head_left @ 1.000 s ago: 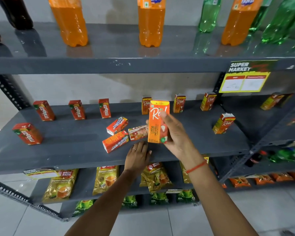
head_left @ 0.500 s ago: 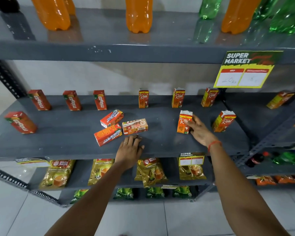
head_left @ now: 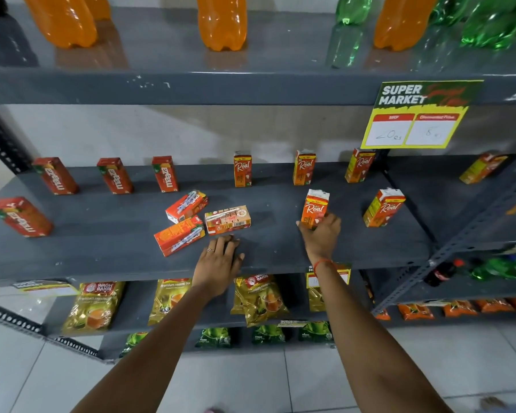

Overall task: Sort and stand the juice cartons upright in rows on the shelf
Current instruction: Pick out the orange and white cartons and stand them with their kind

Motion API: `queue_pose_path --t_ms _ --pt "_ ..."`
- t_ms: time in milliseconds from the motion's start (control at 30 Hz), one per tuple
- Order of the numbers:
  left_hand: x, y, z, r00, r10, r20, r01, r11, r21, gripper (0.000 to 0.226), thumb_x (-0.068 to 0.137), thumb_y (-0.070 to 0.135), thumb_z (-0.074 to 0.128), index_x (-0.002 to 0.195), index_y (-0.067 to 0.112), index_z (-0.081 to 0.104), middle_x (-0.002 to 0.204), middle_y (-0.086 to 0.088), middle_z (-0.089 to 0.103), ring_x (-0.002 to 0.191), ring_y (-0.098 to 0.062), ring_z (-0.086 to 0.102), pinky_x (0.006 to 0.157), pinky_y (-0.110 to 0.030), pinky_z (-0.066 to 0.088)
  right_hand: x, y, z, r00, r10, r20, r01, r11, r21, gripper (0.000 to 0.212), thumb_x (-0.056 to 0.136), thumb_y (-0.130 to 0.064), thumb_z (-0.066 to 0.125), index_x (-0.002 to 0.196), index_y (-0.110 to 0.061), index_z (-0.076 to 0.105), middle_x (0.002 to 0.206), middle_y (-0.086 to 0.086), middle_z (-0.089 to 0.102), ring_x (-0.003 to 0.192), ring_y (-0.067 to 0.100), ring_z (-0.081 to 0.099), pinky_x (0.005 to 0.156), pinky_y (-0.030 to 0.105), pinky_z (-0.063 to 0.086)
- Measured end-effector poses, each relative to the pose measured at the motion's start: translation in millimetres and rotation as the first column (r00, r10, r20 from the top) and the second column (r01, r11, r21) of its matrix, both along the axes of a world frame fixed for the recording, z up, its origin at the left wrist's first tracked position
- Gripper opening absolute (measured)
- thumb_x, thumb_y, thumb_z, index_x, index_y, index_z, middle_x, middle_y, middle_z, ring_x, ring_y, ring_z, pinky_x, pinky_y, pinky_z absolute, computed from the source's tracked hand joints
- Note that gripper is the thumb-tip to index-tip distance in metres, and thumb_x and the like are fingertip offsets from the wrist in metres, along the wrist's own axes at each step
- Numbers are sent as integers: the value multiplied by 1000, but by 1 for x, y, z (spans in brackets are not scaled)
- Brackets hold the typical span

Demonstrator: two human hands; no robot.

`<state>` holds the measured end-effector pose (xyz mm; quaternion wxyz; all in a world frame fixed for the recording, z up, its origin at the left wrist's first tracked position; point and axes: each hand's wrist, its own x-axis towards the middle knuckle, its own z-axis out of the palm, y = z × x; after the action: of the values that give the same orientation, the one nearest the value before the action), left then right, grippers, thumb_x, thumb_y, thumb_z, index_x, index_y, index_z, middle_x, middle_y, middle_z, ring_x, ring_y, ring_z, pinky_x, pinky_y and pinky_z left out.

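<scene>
Presently my right hand point(head_left: 320, 234) is closed around the lower part of an orange Real carton point(head_left: 315, 208), which stands upright on the grey shelf point(head_left: 280, 251) in the front row; the fingers wrap its base and the top flap shows above them. My left hand point(head_left: 221, 260) lies flat and empty on the shelf's front edge, fingers spread, just short of three cartons lying on their sides; the nearest of these, a fallen carton with a barcode point(head_left: 227, 219), is close to the fingertips but not touching them; a second fallen carton point(head_left: 179, 235) lies to its left, touching it at a corner, and a third fallen carton point(head_left: 186, 205) lies just behind that one. To the right of the held carton another Real carton point(head_left: 383, 207) stands in the same front row, well apart from it; along the back stand three Real cartons point(head_left: 304, 171), spaced out. On the left side, three red Maaza cartons point(head_left: 115, 175) stand along the back, and a fourth Maaza carton point(head_left: 21, 216) stands nearer the front at the far left. A price sign point(head_left: 414, 117) hangs from the shelf above, at the right; orange bottles point(head_left: 222, 22) and green bottles point(head_left: 352, 8) stand on that upper shelf.
</scene>
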<state>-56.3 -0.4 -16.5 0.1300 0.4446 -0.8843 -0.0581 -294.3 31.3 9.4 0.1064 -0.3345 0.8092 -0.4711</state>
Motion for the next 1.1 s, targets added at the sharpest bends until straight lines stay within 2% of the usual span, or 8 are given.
queue_pose_path --t_ms 133,400,633,733,833,900,967,1100 --pt "0 0 0 1000 2 3 -2 1000 -7 51 93 42 23 119 9 52 119 -14 56 105 -31 52 86 -42 47 -13 5 -4 998 -53 -40 52 998 -37 57 74 -16 74 119 2 45 119 25 51 115 39 49 88 44 48" --pt "0 1 1 1000 8 4 -8 1000 13 56 92 45 19 121 9 51 123 -13 54 109 -30 50 90 -42 45 -17 7 -5 997 -63 -36 62 997 -46 54 73 -13 74 116 4 47 119 25 50 116 38 49 93 45 45" --pt "0 1 3 1000 12 5 -12 1000 28 58 92 46 16 123 10 49 127 -13 51 112 -29 47 92 -43 43 -15 5 -4 997 -77 -11 77 997 -29 68 73 -18 75 127 3 39 126 26 46 122 39 44 97 48 44" --pt "1 4 2 1000 12 9 -12 1000 18 58 94 47 17 124 11 50 129 -13 52 114 -30 48 93 -42 43 6 11 3 974 -154 -163 134 983 -125 78 79 -33 70 138 -2 30 137 24 38 126 34 39 98 38 44" --pt "12 9 1 998 61 35 -61 998 0 64 97 49 11 122 10 54 126 -17 56 110 -33 54 91 -44 46 53 10 12 923 -76 -377 -48 950 -309 53 86 -30 61 131 -8 43 132 22 45 120 26 43 91 24 43" --pt "22 11 -2 993 94 64 -93 996 -16 67 97 50 10 122 8 56 125 -19 58 109 -36 56 93 -47 45 85 -5 17 871 183 -455 -309 925 -220 42 87 -23 61 125 -9 49 128 18 50 119 26 47 90 27 48" --pt "27 11 -3 989 120 81 -119 993 -13 68 96 53 12 124 9 55 126 -21 56 112 -37 54 96 -50 41 108 -29 19 758 488 -433 -521 852 48 49 88 -18 59 132 -10 42 138 16 45 130 28 40 101 37 46" --pt "32 12 -3 984 148 99 -150 989 16 70 94 57 11 129 11 51 131 -19 53 118 -38 50 99 -52 38 118 -74 21 551 753 -360 -588 656 473 65 86 -3 56 143 -8 25 151 15 33 142 32 23 118 43 23"
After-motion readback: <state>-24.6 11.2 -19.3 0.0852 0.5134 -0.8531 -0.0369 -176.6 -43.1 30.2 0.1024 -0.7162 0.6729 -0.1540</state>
